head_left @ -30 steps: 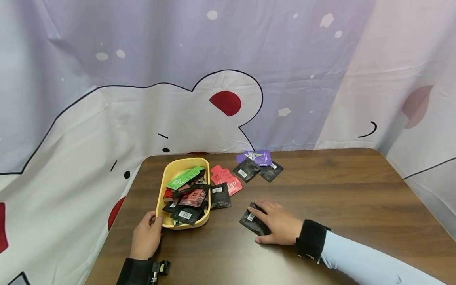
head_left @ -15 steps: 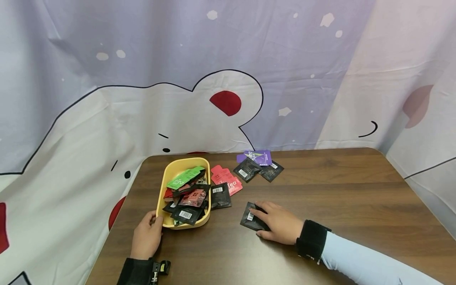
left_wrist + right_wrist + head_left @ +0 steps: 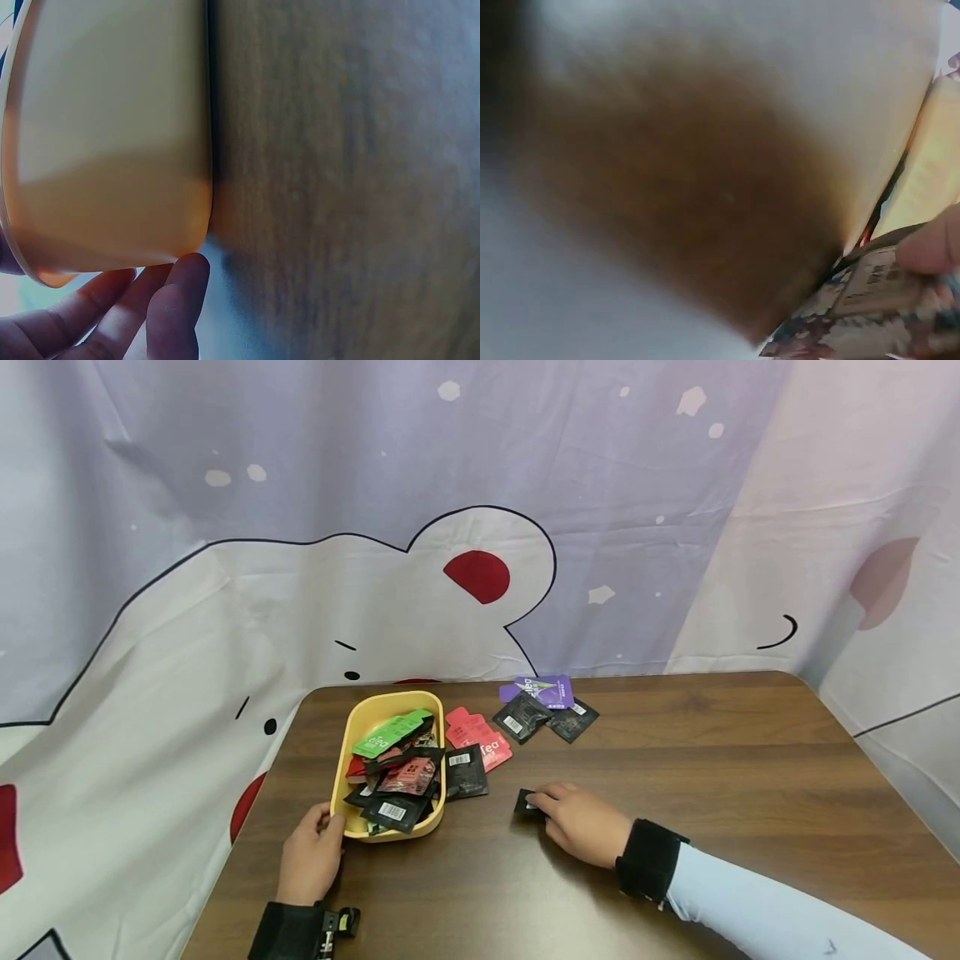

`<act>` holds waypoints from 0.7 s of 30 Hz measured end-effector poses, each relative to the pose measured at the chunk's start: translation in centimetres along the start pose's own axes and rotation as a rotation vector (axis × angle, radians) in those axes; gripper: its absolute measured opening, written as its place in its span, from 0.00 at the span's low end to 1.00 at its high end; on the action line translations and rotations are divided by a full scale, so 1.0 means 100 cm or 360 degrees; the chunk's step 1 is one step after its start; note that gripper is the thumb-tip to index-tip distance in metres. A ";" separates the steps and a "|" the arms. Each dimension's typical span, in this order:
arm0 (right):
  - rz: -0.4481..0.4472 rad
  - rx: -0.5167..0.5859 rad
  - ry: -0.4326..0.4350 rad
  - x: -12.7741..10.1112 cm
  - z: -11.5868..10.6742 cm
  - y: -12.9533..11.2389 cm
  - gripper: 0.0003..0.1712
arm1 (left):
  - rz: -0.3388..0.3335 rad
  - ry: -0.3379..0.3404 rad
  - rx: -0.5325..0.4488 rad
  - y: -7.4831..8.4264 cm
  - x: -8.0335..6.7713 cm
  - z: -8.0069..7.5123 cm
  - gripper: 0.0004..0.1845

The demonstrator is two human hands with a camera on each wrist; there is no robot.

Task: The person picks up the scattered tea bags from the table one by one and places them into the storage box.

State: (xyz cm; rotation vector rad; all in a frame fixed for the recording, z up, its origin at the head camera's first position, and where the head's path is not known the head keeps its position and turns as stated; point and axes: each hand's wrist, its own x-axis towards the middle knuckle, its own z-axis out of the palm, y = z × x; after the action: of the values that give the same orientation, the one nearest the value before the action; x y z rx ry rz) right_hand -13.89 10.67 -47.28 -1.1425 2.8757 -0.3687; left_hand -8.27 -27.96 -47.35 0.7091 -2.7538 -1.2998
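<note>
My left hand [image 3: 310, 856] grips the near left corner of a yellow plastic basket [image 3: 365, 718]. In the left wrist view its fingers lie against the outside of the basket wall [image 3: 105, 187]. Green, red and black tea sachets [image 3: 393, 811] are heaped inside. To the right of the basket, my right hand [image 3: 588, 827] pinches a black tea sachet [image 3: 527, 805] low over the table, mostly covered by the fingers. The right wrist view shows the thumb [image 3: 930, 247] pressed on that sachet's patterned face [image 3: 874, 330].
Beside the basket's right wall lie a black sachet [image 3: 467, 772] and pink packets [image 3: 491, 747]. Farther back on the wooden table [image 3: 712, 760] are a purple packet [image 3: 555, 691] and two black sachets [image 3: 519, 714]. A printed curtain [image 3: 420, 602] hangs behind the table's far edge.
My right hand has gone from lying spread over the flat black sachet to pinching it, drawing its fingers together and tilting it up. The left hand and basket stay put.
</note>
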 end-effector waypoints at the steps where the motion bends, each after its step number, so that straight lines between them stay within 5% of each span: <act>1: -0.0005 0.0009 0.0019 0.002 -0.001 0.000 0.23 | 0.0001 -0.0001 0.0000 0.000 0.000 0.000 0.25; 21: -0.0259 0.0093 0.0405 0.097 -0.036 -0.043 0.18 | 0.0027 -0.0007 -0.0021 -0.001 -0.002 0.001 0.24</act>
State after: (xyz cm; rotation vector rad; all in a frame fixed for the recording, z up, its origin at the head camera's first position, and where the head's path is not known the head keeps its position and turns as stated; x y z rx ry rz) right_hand -18.49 1.79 -42.17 -1.4196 2.9638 -0.6439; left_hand -8.04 -27.88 -47.45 0.6814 -2.7461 -1.3166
